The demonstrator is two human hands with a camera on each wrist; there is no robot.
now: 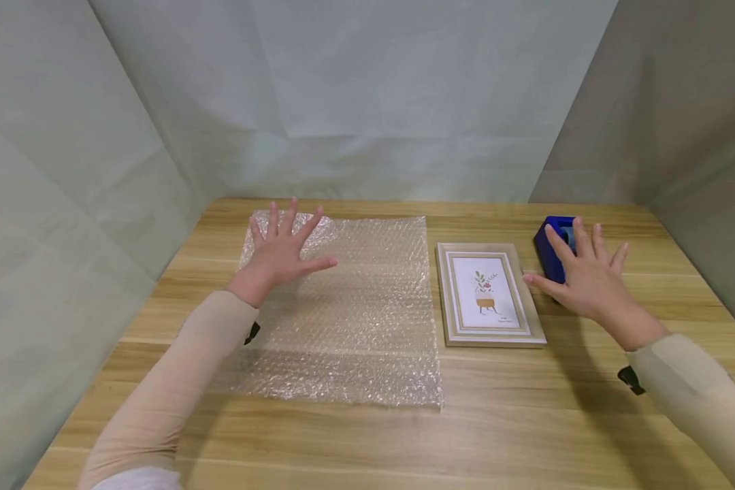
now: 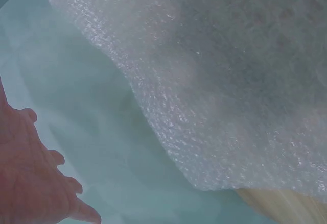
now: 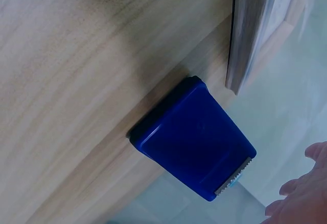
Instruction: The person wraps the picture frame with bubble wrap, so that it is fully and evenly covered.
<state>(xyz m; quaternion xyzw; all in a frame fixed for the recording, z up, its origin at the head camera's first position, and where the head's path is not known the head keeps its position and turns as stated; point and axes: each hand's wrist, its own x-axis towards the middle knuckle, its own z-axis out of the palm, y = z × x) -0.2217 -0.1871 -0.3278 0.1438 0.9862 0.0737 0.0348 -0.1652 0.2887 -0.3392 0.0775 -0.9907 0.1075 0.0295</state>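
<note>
My left hand (image 1: 280,257) is held with fingers spread above the far left part of a sheet of bubble wrap (image 1: 355,313), holding nothing. The clear sheet lies flat on the table; it also fills much of the left wrist view. My right hand (image 1: 591,282) is raised too, fingers spread and empty, overlapping a blue tape dispenser (image 1: 548,255) in the head view. The dispenser's serrated cutter (image 3: 234,176) shows in the right wrist view. Between the sheet and the dispenser lies a picture frame (image 1: 446,292), face up, with a potted plant print.
Everything rests on a wood-grain table (image 1: 465,442). Pale fabric walls (image 1: 373,88) stand behind it and at both sides. A small black device (image 1: 631,380) sits under the right wrist, and another (image 1: 252,333) under the left.
</note>
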